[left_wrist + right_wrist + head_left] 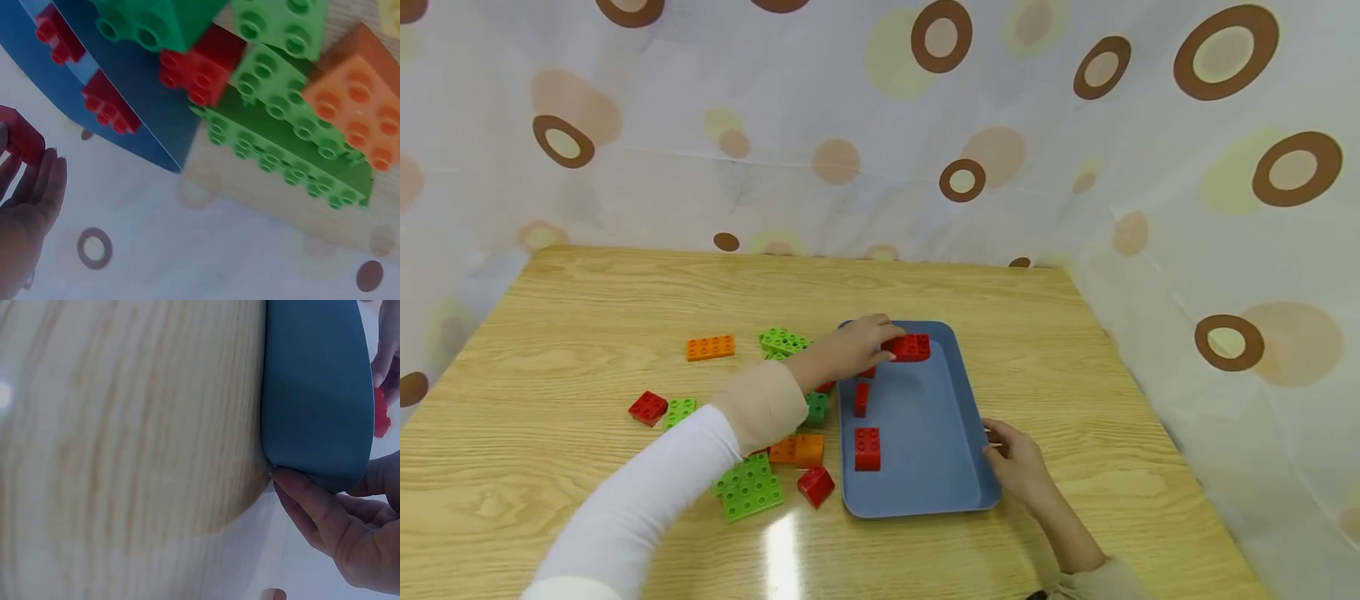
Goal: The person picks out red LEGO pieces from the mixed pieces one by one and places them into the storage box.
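My left hand (856,345) grips a red toy brick (912,347) above the far end of the blue-grey tray (925,450). In the left wrist view, the fingers curl round that brick (24,134). Several red bricks lie along the tray's left side, among them a studded red block (867,450) near the front and a narrow one (861,400) behind it. At the tray's right wall, my right hand (1018,467) holds the edge between thumb and fingers. The right wrist view shows its fingertips low against the tray's outer wall (315,394).
Left of the tray lie loose bricks: a green plate (751,487), a red sloped brick (816,486), orange bricks (796,450) and a dark green one (816,408). Farther off are an orange plate (710,347) and a red brick (648,407). A dotted curtain (775,125) hangs behind the table.
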`<state>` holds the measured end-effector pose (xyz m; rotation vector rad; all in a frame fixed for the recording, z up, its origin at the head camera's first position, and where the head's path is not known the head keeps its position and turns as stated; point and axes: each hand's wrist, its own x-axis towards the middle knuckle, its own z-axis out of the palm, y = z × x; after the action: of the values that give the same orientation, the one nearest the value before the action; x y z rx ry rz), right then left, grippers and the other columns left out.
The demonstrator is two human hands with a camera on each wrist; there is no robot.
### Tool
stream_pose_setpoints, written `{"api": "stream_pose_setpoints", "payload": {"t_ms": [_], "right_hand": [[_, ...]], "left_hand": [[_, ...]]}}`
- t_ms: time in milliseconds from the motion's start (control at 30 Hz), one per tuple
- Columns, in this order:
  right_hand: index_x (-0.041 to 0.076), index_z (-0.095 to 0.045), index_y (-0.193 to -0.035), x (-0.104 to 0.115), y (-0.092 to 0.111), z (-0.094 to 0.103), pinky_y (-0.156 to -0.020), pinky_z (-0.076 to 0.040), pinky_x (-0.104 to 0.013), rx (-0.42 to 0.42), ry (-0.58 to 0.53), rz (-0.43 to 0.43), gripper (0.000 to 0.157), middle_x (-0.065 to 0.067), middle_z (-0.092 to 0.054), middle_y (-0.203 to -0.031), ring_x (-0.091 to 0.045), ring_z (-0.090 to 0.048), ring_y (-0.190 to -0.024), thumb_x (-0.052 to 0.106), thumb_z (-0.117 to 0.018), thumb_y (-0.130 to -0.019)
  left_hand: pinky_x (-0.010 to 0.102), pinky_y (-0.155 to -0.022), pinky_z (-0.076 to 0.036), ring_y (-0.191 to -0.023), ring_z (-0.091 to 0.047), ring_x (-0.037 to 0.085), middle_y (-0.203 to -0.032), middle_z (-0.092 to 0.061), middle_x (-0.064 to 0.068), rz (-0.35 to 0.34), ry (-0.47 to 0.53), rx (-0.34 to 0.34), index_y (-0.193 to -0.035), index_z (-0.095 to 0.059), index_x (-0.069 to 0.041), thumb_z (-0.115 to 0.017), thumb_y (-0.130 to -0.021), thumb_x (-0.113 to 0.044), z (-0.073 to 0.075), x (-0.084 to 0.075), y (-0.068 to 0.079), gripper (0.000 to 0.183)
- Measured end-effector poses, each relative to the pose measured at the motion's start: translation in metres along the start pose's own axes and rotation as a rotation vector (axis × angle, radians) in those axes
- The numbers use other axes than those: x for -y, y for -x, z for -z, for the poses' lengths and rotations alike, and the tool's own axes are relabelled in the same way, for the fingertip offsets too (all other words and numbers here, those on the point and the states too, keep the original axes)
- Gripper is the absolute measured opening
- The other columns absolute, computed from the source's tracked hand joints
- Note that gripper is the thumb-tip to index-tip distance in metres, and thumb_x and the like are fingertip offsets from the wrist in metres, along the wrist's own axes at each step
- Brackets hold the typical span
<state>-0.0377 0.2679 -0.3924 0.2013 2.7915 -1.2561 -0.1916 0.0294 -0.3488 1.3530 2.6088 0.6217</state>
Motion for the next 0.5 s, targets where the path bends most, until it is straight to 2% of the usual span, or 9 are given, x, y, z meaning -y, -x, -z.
{"api": "stream_pose_setpoints", "payload": {"t_ms": [133,200,367,500], "right_hand": [[-0.013,-0.05,-0.124,0.0,0.0,-0.001,-0.076,-0.053,-0.031,-0.017,-0.012,0.003,0.039,-0.03,-0.061,-0.109,-0.036,-0.062,-0.098,-0.011,-0.048,-0.085],[-0.014,-0.05,-0.123,0.001,0.0,-0.001,-0.075,-0.053,-0.031,-0.019,-0.022,0.007,0.039,-0.03,-0.061,-0.108,-0.035,-0.063,-0.096,-0.011,-0.048,-0.085],[-0.014,-0.05,-0.124,0.001,0.0,-0.002,-0.075,-0.054,-0.031,-0.017,-0.027,-0.002,0.039,-0.03,-0.061,-0.108,-0.034,-0.063,-0.095,-0.01,-0.049,-0.085],[-0.013,-0.049,-0.125,-0.001,0.001,0.0,-0.076,-0.054,-0.034,-0.01,-0.021,-0.006,0.039,-0.029,-0.061,-0.11,-0.035,-0.063,-0.096,-0.009,-0.049,-0.086]], "left_hand": [[0.031,-0.087,-0.049,-0.1,-0.057,0.022,-0.11,-0.058,0.013,-0.079,-0.022,0.06,-0.122,-0.057,-0.002,-0.059,-0.091,-0.014,-0.018,-0.016,-0.007,0.033],[0.031,-0.087,-0.049,-0.099,-0.057,0.022,-0.108,-0.059,0.012,-0.094,-0.039,0.09,-0.117,-0.058,-0.002,-0.06,-0.09,-0.013,-0.026,-0.02,-0.009,0.029],[0.031,-0.087,-0.049,-0.097,-0.057,0.021,-0.106,-0.059,0.012,-0.096,-0.083,0.157,-0.11,-0.059,-0.003,-0.061,-0.089,-0.012,-0.039,-0.02,-0.01,0.023],[0.031,-0.086,-0.048,-0.095,-0.056,0.021,-0.103,-0.059,0.012,-0.08,-0.093,0.173,-0.106,-0.059,-0.003,-0.062,-0.089,-0.012,-0.046,-0.021,-0.013,0.02]]}}
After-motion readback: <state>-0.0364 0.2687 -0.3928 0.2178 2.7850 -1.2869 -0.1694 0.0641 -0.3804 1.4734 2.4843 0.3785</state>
